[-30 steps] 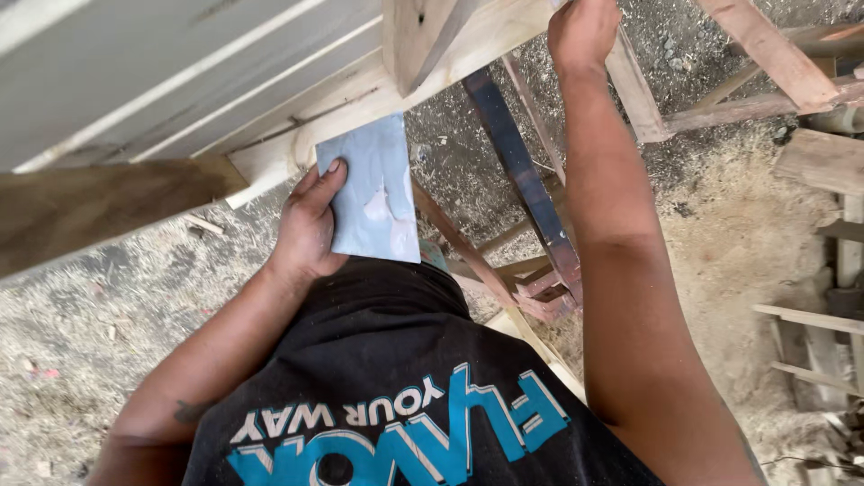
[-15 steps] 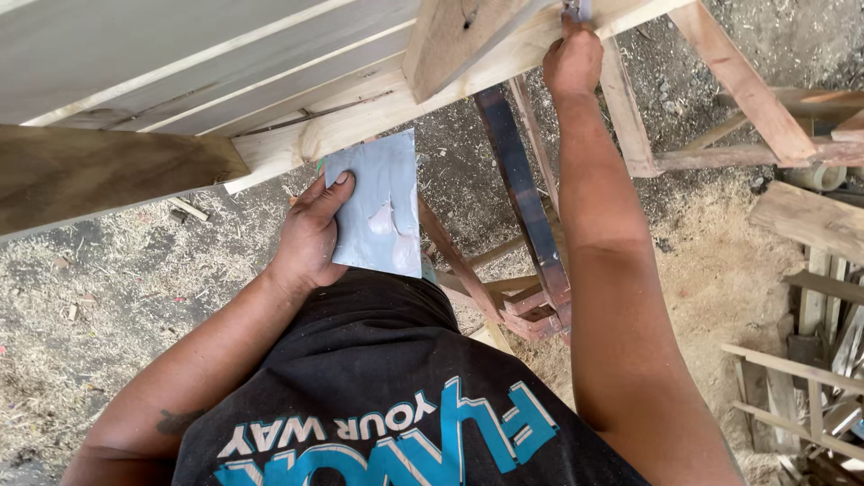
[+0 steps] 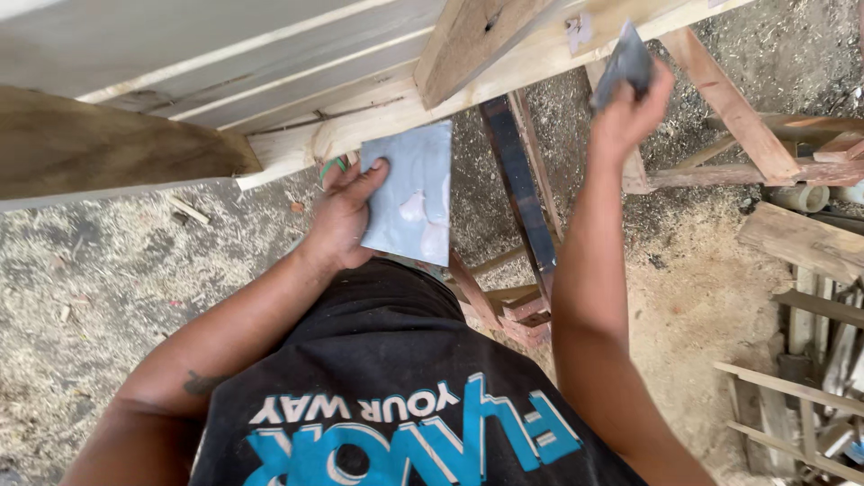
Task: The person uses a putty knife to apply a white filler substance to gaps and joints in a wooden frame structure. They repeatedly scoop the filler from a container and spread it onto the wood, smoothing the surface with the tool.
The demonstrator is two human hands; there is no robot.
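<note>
The left hand point(image 3: 346, 216) grips a grey flat board point(image 3: 409, 193) smeared with pale putty, just under the wooden frame point(image 3: 504, 67); the right hand point(image 3: 625, 112) pinches a scraper blade point(image 3: 621, 63), handle hidden by fingers

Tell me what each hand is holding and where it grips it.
Left hand holds a flat grey board by its left edge, thumb across the face. Right hand grips a dark scraper blade at its lower end.
</note>
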